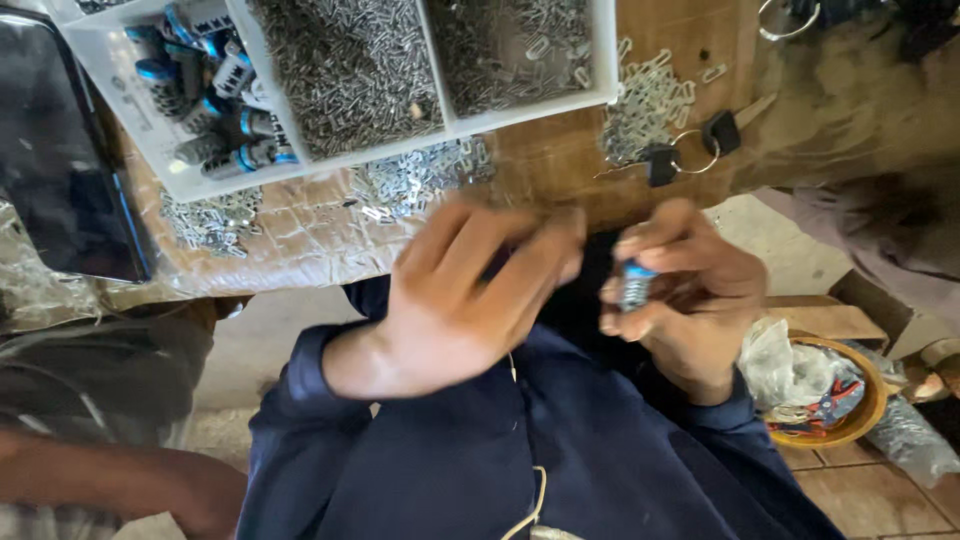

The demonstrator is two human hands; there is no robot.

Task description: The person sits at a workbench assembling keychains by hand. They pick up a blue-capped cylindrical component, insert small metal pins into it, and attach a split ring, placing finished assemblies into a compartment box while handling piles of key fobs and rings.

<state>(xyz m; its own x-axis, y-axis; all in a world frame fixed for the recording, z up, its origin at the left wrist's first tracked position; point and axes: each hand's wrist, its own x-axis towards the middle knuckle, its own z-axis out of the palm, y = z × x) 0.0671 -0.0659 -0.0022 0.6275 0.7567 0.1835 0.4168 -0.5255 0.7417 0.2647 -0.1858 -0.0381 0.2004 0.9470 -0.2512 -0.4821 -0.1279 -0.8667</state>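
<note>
My right hand (685,290) is closed around a small grey cylindrical part with a blue cap (633,285), held upright between thumb and fingers just below the table edge. My left hand (465,295) is blurred with motion, fingers spread, just left of that part; whether it pinches anything I cannot tell. Both arms wear dark blue sleeves. On the table above, a white divided tray (150,140) holds several of the same grey and blue parts (215,80) in its left compartment and heaps of small metal clips (350,70) in the other compartments.
Loose metal clips (645,105) lie on the brown table beside a key ring with black fobs (690,150). A dark flat device (60,160) sits at left. A yellow bowl (870,400) with plastic bags rests on the tiled floor at right. Another person's arm (120,480) shows bottom left.
</note>
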